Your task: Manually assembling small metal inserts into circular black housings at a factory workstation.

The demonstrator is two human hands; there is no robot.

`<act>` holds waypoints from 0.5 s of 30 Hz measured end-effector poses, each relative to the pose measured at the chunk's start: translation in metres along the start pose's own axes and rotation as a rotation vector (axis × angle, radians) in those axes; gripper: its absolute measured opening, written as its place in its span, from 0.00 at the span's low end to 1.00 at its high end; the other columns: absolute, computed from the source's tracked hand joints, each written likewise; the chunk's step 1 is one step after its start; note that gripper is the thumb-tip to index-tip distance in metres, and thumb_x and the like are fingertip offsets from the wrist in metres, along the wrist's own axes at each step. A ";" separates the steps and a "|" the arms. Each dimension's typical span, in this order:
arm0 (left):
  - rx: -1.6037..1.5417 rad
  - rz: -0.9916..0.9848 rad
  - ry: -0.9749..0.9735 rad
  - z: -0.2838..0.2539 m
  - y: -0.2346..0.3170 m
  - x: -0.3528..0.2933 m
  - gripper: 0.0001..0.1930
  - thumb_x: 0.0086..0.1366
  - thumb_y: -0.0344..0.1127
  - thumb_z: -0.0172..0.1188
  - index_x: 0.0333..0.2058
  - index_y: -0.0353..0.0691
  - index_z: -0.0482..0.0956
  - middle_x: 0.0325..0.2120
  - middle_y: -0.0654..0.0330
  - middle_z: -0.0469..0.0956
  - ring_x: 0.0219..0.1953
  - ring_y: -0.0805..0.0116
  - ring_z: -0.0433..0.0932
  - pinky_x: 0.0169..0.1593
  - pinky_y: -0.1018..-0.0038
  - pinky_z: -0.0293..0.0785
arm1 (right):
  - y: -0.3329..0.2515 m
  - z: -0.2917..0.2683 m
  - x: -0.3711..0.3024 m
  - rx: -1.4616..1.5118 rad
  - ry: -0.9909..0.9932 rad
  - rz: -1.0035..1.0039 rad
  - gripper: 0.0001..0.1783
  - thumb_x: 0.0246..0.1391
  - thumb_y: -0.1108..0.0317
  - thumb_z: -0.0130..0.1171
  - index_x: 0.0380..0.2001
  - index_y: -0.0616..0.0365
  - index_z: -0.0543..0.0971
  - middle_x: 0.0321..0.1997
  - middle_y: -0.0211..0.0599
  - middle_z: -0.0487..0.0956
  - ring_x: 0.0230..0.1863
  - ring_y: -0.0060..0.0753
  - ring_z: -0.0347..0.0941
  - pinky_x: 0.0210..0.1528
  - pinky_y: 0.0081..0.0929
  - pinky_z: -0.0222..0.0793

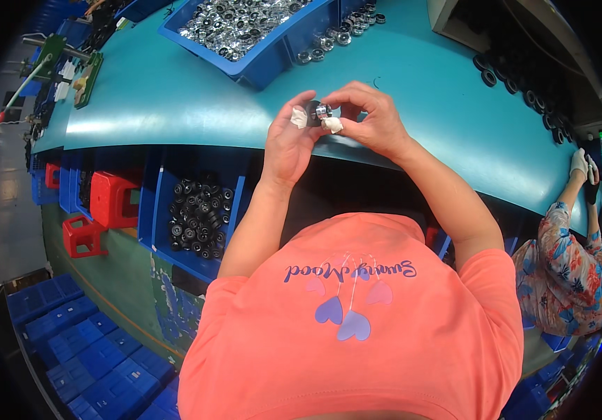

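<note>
A worker's left hand (288, 143) and right hand (378, 122) close in a pinch on a small black-and-chrome wheel part (322, 111), held over a turquoise worktable (175, 105) just inside its near edge. The left hand grips the black side, the right the chrome side; whether the part is 1 piece or 2 cannot be told. White finger wraps (332, 125) show, 1 on each hand. Good handling here likely calls for a light, even pinch, both faces square to each other, with the wraps clear of any seam where a fold could catch. Working over the tabletop should keep a slipped part off the floor. On the far side, a blue bin (266, 68) brims with silver-and-black round parts (234, 28), with more loose just to its right. Black wheels (489, 78) line the table's far right. Nearer, at left, a lower blue crate (148, 210) holds dark wheels (203, 217). At far right are a co-worker's gloved hands (579, 163).
</note>
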State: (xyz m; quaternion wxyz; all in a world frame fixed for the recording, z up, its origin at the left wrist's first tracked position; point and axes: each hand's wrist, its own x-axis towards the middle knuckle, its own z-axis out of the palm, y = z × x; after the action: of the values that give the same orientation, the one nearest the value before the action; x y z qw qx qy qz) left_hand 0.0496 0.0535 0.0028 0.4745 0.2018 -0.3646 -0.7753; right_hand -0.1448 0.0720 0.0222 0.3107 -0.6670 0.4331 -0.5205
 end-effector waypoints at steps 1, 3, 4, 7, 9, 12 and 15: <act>0.006 -0.001 0.028 0.002 0.000 0.000 0.21 0.74 0.37 0.53 0.61 0.34 0.67 0.49 0.56 0.78 0.50 0.64 0.79 0.54 0.64 0.77 | 0.001 0.000 -0.001 -0.032 0.007 -0.012 0.16 0.44 0.72 0.72 0.40 0.53 0.85 0.33 0.27 0.79 0.26 0.18 0.73 0.27 0.18 0.68; 0.017 -0.006 0.082 0.007 0.000 0.000 0.19 0.72 0.30 0.53 0.60 0.34 0.68 0.46 0.57 0.77 0.49 0.65 0.79 0.52 0.65 0.78 | -0.001 0.000 -0.001 -0.087 0.012 -0.029 0.16 0.44 0.73 0.71 0.40 0.54 0.84 0.32 0.27 0.78 0.26 0.19 0.73 0.27 0.19 0.69; 0.045 -0.008 0.091 0.007 -0.001 0.001 0.19 0.72 0.29 0.53 0.60 0.34 0.69 0.46 0.57 0.77 0.48 0.66 0.79 0.52 0.65 0.78 | -0.004 -0.001 -0.001 -0.111 0.010 -0.033 0.16 0.43 0.73 0.71 0.40 0.54 0.84 0.32 0.28 0.78 0.26 0.20 0.73 0.27 0.20 0.70; 0.117 -0.016 0.116 0.006 -0.003 0.002 0.19 0.72 0.29 0.54 0.59 0.34 0.69 0.45 0.58 0.77 0.48 0.67 0.79 0.51 0.67 0.78 | -0.006 0.000 -0.002 -0.161 0.015 -0.045 0.16 0.44 0.74 0.70 0.40 0.54 0.84 0.32 0.29 0.77 0.26 0.23 0.75 0.29 0.22 0.74; 0.146 -0.028 0.122 0.008 -0.003 0.003 0.18 0.73 0.30 0.54 0.59 0.33 0.69 0.46 0.58 0.77 0.47 0.68 0.78 0.51 0.68 0.77 | -0.005 0.000 -0.003 -0.199 0.031 -0.064 0.16 0.44 0.74 0.69 0.40 0.53 0.84 0.32 0.30 0.77 0.27 0.24 0.75 0.30 0.23 0.75; 0.366 -0.006 0.151 0.021 -0.004 0.002 0.19 0.73 0.31 0.56 0.58 0.32 0.69 0.46 0.58 0.77 0.47 0.70 0.78 0.51 0.71 0.77 | 0.000 0.004 -0.005 -0.254 0.059 -0.112 0.16 0.45 0.75 0.68 0.41 0.53 0.84 0.33 0.32 0.78 0.29 0.27 0.77 0.31 0.25 0.77; 0.459 0.043 0.137 0.026 -0.008 0.002 0.18 0.73 0.32 0.56 0.58 0.31 0.70 0.46 0.58 0.78 0.47 0.71 0.78 0.51 0.73 0.76 | 0.002 0.006 -0.006 -0.241 0.035 -0.127 0.16 0.46 0.75 0.67 0.42 0.54 0.84 0.34 0.32 0.78 0.30 0.29 0.77 0.33 0.25 0.77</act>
State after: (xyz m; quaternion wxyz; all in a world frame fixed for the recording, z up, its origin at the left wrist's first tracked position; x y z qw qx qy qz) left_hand 0.0269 0.0641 0.0135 0.4562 0.3487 -0.5025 -0.6464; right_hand -0.1401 0.0761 0.0161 0.1871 -0.7164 0.4549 -0.4948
